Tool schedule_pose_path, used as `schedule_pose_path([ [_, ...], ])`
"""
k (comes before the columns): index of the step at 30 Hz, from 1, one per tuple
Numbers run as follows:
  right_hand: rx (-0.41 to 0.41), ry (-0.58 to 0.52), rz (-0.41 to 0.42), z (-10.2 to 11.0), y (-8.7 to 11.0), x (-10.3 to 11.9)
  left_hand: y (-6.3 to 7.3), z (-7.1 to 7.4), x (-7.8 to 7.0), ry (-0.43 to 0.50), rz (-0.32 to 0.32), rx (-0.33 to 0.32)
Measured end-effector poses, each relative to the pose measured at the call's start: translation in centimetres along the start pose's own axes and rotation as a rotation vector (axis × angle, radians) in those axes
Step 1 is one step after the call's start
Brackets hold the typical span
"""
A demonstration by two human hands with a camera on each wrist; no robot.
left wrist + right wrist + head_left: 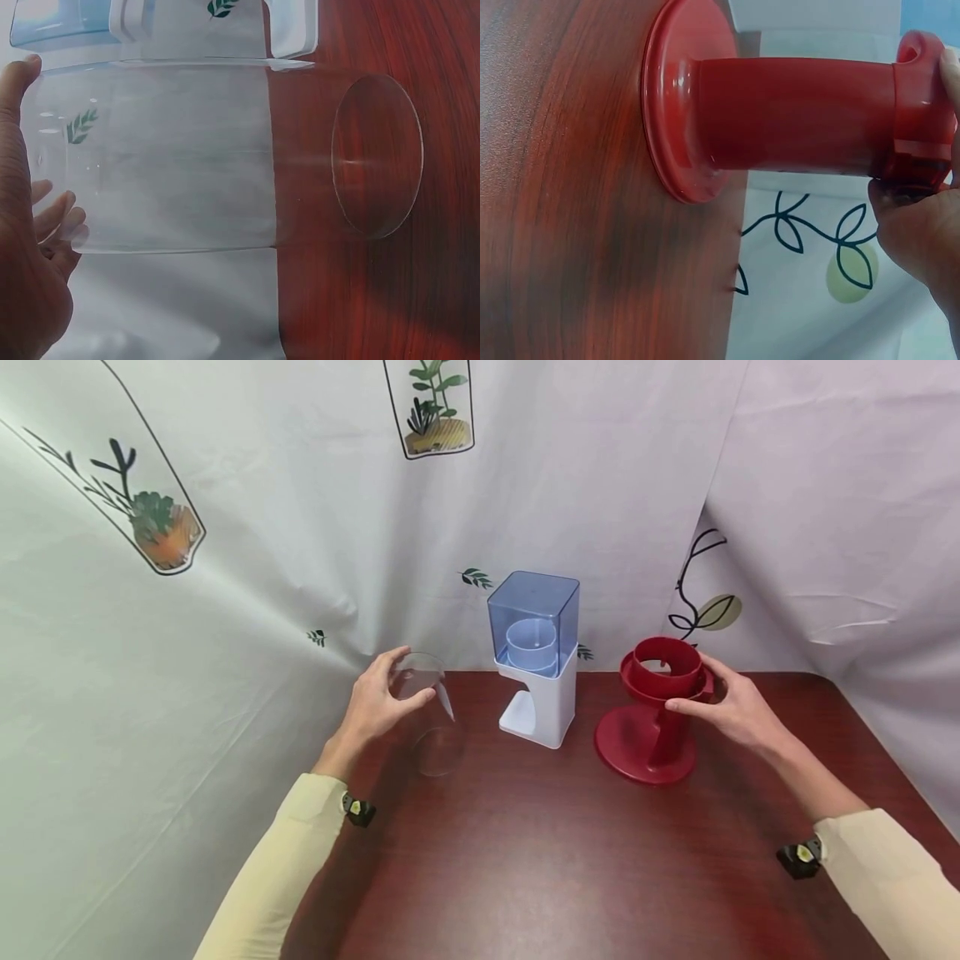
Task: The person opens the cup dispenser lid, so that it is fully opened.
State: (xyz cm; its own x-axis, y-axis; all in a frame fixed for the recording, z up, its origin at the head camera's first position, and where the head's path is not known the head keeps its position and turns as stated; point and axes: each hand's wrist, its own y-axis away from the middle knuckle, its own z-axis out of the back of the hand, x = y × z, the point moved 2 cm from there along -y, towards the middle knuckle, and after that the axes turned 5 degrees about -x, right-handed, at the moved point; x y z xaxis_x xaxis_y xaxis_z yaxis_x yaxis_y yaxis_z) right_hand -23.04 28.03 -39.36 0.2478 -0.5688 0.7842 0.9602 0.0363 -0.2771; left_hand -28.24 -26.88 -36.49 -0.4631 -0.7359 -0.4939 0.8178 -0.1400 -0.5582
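Observation:
My left hand (375,695) grips the upper end of a clear, see-through cylinder (202,157), with the thumb on one side and the fingers round the other. The cylinder is upright at the left of the table; whether its base touches the tabletop I cannot tell. On the right, my right hand (738,706) holds the rim of a red dispenser stand (670,735), thumb in front and fingers behind. This stand has a round base on the table, a thick column (795,112) and an open ring (637,681) on top.
Between the hands stands a small white dispenser (558,706) with a transparent blue square hopper (517,610). The dark red wooden table (555,843) ends against a white patterned cloth (615,485) behind and at both sides.

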Motion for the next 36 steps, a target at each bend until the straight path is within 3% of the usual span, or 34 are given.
schedule_pose_path([
  [15, -0.013, -0.023, -0.046, -0.1, -0.9, -0.4, -0.6, 0.4, 1.6, -0.017, 0.084, 0.025],
  [36, 0.011, 0.005, -0.068, 0.4, -2.4, -0.6, -2.1, 0.2, 2.9, -0.046, 0.101, 0.019],
])
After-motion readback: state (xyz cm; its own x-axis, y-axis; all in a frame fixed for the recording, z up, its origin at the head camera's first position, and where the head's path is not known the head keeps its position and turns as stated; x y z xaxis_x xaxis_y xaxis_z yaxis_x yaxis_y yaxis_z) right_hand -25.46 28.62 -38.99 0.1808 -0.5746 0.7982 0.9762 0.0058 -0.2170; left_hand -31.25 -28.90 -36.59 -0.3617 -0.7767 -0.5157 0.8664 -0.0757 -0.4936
